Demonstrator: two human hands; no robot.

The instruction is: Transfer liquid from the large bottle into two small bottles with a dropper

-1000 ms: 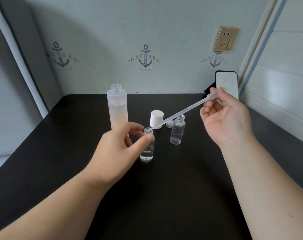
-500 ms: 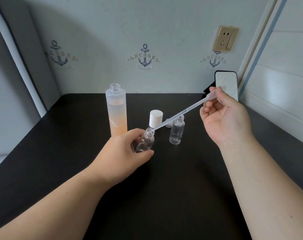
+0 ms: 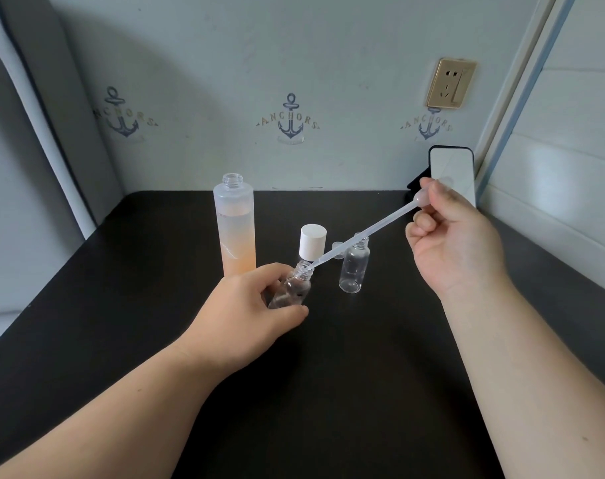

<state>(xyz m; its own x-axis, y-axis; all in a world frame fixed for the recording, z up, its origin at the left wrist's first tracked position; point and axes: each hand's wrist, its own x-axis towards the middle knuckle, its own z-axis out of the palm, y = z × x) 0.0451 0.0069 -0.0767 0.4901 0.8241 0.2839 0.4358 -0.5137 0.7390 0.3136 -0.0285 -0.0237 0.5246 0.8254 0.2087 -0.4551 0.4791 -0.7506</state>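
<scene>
Clear dropper (image 3: pixel 363 233) slanting, tip at tilted bottle (image 3: pixel 294 288)

Black desk (image 3: pixel 328 392) runs back to a pale wall (image 3: pixel 328 46) w/ three anchor decals (image 3: pixel 290 119) reading "ANCHORS" in a row, plus a gold socket plate (image 3: pixel 450 83) upper right above the rightmost decal. Phone (image 3: pixel 451 171) w/ dark rim & pale screen stands leaning at the desk's back right corner, on a dark stand. White panelled wall (image 3: pixel 570 133) along the desk's right edge; grey padded panel (image 3: pixel 35 115) at the left edge.
</scene>
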